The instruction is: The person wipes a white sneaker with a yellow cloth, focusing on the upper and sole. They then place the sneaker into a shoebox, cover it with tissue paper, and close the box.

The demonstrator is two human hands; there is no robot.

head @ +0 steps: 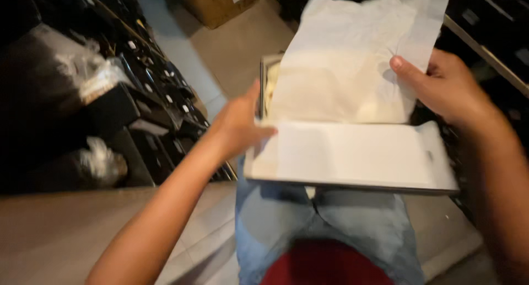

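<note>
Two stacks of dark boxes [149, 86] flank me, left stack the bigger, right one only partly in view along the frame edge. Tan floor [242, 48] runs between them, brown cardboard carton [217, 3] sitting on it at the far end. Pale surface [60, 230] low left, can't tell what it is. Open shoe box [352, 155] is held in front of my waist, above my blue jeans [330, 224], white inner lid flap folded toward me. White tissue paper [352, 59] stands up out of the box, lifted and creased, covering the contents; a sliver of something pale shows at the left inner edge, can't identify. Left hand [239, 128] grips the box's left side, thumb lying over the flap corner, fingers [250, 133] wrapped under and hidden. Right hand [446, 86] pinches the tissue's right edge, thumb on the front face, rest of that hand behind the sheet. Crumpled clear plastic [91, 70] lies on the left stack, another wad [102, 161] lower down.
</note>
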